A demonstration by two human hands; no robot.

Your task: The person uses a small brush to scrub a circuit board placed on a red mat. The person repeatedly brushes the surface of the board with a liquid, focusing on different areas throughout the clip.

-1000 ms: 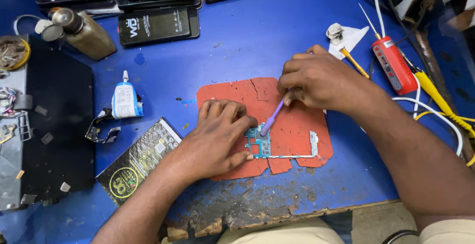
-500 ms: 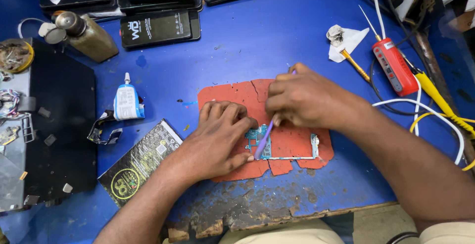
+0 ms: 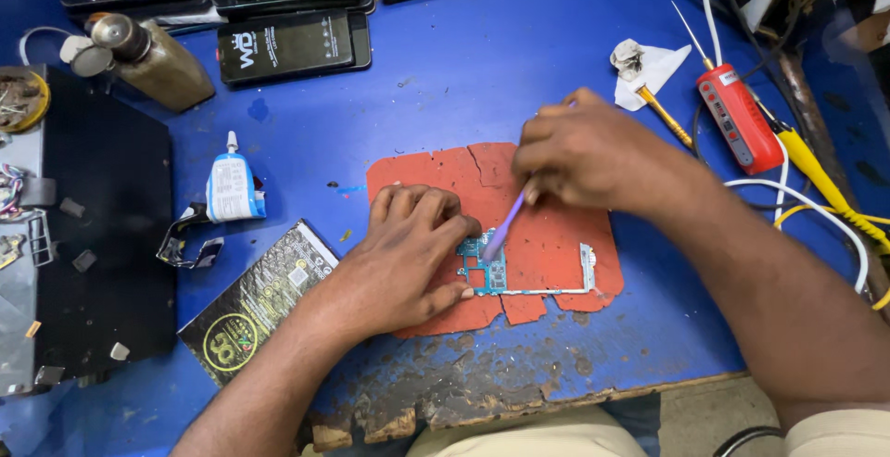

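1. Near edge of blue workbench: surface chipped and worn through along the front lip, bare patches below the mat.
2. Cracked red mat just behind the worn strip, lying flat, pieces broken off at its front edge.
3. Teal circuit board on the mat, left-of-centre, with a thin pale frame strip running right to a small end piece.
4. Left hand palm-down on the mat's left part, fingers curled, fingertips and thumb pressed on the board's left edge. Pinning, not wrapped around anything.
5. Right hand above the mat's upper right, fingers pinched shut on a purple-handled tool.
6. Tool slants down and left from the pinch; tip lands on the board's top, just right of the left fingertips. Board sits below-left of the right-hand pinch, apart from that hand itself.
7. Left of the mat: black printed packet, then a small white-and-blue squeeze bottle with a black clip part beside it.
8. Right of the hands: red pen-shaped tester, yellow-handled tool, white cable, crumpled tissue.
9. Far left: black metal box, brown bottle.
10. Far edge: row of dark phones and screens, lying flat.
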